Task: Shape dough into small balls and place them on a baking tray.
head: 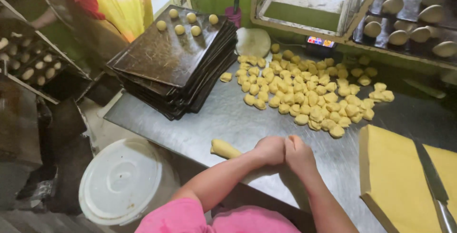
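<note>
Both hands, left hand (269,150) and right hand (300,155), close side by side on a dough roll (225,149) lying on the steel table (228,118), with six dough balls (186,22) on the top tray (166,52) and a large heap of dough pieces (309,95) apparently unshaped.

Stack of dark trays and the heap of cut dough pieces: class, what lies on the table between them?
In the head view, one stray dough piece lies between stack and heap; otherwise bare steel table.

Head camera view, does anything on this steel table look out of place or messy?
Little stands out. One dough piece lies apart from the main heap of dough pieces, near the stack of dark baking trays. Nothing looks spilled or damaged.
</note>
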